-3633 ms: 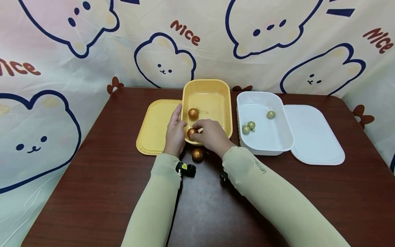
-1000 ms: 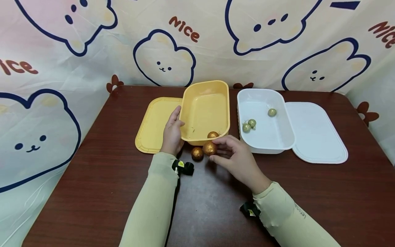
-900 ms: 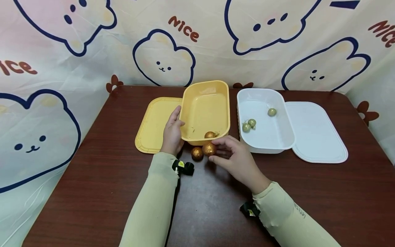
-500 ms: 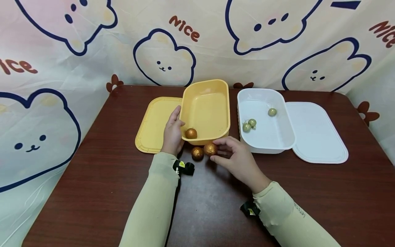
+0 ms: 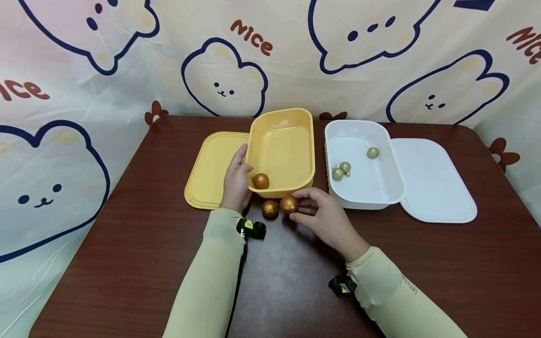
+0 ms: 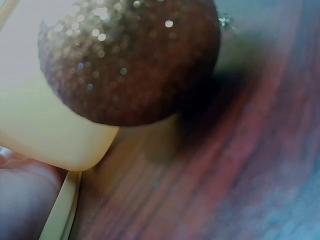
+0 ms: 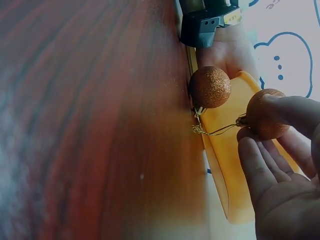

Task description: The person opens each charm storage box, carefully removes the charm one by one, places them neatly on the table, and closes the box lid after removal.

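The right hand (image 5: pixel 327 218) has its grip closed on a copper ball (image 5: pixel 289 204), pinched between thumb and fingers at the near side of the yellow tub. From that ball's cap a gold cord (image 7: pixel 222 131) runs across to the cap of a second copper ball (image 5: pixel 270 209), sitting on the table (image 5: pixel 127 263) just to its left. The left hand (image 5: pixel 236 185) holds the yellow tub (image 5: pixel 283 145) by its left side, thumb over the rim, at a slight tilt; a third copper ball (image 5: pixel 261 181) rests in its near left corner. Left of that hand lies a yellow lid (image 5: pixel 207 178). Right of the yellow tub stands a white tub (image 5: pixel 372 185) with three small gold balls (image 5: pixel 337 173) in it: two together at the left, one farther off to the right. Beside it, rightward, a white lid (image 5: pixel 435 183) lies flat. A bear-printed cloth (image 5: pixel 291 84) hangs at the far side.
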### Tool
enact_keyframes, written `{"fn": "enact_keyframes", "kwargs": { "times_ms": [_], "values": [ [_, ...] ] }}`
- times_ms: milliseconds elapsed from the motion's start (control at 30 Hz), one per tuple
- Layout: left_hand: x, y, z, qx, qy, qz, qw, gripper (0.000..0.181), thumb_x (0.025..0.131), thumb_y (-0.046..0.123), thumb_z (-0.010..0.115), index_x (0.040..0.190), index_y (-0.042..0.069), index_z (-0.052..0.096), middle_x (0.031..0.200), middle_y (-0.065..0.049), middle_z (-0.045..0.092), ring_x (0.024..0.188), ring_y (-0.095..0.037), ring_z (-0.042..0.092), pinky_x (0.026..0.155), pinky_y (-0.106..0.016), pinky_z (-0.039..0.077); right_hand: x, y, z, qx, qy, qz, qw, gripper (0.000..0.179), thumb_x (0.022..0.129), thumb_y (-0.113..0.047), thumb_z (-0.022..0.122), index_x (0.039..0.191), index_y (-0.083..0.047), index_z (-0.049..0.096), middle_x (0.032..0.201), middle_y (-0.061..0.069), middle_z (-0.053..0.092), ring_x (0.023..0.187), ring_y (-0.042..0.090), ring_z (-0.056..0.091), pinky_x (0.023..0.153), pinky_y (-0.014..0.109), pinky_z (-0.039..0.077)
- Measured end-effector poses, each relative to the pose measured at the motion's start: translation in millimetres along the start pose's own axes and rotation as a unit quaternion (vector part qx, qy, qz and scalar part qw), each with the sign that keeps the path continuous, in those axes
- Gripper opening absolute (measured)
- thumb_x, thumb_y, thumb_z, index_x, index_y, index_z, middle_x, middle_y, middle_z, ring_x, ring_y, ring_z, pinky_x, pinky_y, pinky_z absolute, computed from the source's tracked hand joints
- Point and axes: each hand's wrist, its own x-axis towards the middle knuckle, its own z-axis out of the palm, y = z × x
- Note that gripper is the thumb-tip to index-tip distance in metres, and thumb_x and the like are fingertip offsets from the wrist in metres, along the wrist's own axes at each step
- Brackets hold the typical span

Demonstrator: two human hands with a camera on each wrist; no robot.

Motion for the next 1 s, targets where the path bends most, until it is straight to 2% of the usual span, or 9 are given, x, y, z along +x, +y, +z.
{"fn": "enact_keyframes", "kwargs": {
  "times_ms": [167,333,433,600,800,1000],
  "values": [
    [0.9,-0.4,0.5,0.002,-0.003,0.001,1.0,0.07,0.091,-0.006,0.035,0.159,0.013,0.031,0.164,0.004,0.027,0.149,-0.011,0.024,0.117,-0.026,0.025,0.3,0.6,-0.4,-0.029,-0.001,0.004,0.9996,0.038,0.082,0.002,0.08,0.117,-0.004,0.066,0.116,0.012,0.065,0.1,0.024,0.07,0.083,0.029,0.057],
    [0.6,-0.2,0.6,0.007,-0.003,0.001,1.0,0.07,0.091,-0.006,0.036,0.159,0.014,0.031,0.163,0.007,0.027,0.149,-0.009,0.022,0.118,-0.027,0.025,0.3,0.2,-1.6,-0.101,-0.011,-0.003,0.9948,0.038,0.082,-0.002,0.082,0.116,-0.009,0.067,0.108,0.004,0.066,0.087,0.016,0.066,0.069,0.028,0.056],
    [0.0,0.3,0.6,0.007,-0.005,0.004,1.0,0.07,0.091,-0.006,0.035,0.159,0.012,0.031,0.164,0.006,0.027,0.149,-0.01,0.023,0.118,-0.027,0.025,1.1,-0.8,-1.7,-0.123,-0.017,-0.006,0.9922,0.038,0.081,-0.003,0.082,0.116,-0.009,0.068,0.106,0.003,0.066,0.085,0.015,0.065,0.064,0.027,0.055],
    [-0.9,0.4,1.9,0.004,-0.009,0.009,0.9999,0.071,0.091,-0.007,0.034,0.159,0.011,0.03,0.164,0.001,0.026,0.149,-0.013,0.024,0.118,-0.026,0.025,3.4,-2.5,-0.7,-0.149,-0.021,0.004,0.9886,0.038,0.081,-0.003,0.082,0.115,-0.009,0.068,0.109,0.004,0.067,0.086,0.015,0.067,0.065,0.026,0.055],
    [-1.5,0.5,1.9,0.008,-0.003,0.006,0.9999,0.07,0.091,-0.006,0.034,0.159,0.013,0.031,0.164,0.001,0.026,0.149,-0.013,0.024,0.118,-0.026,0.025,6.9,-6.0,1.8,-0.182,-0.04,0.018,0.9823,0.035,0.083,-0.004,0.08,0.116,-0.008,0.067,0.107,0.006,0.07,0.086,0.015,0.069,0.063,0.026,0.055],
    [-1.7,1.3,1.4,0.014,-0.003,0.006,0.9999,0.069,0.092,-0.006,0.034,0.158,0.013,0.031,0.164,0.001,0.027,0.149,-0.013,0.023,0.118,-0.026,0.024,8.3,-8.3,6.5,-0.249,-0.044,-0.002,0.9675,0.035,0.083,-0.008,0.081,0.114,-0.009,0.066,0.104,0.008,0.073,0.085,0.016,0.072,0.071,0.03,0.057]
  ]
}}
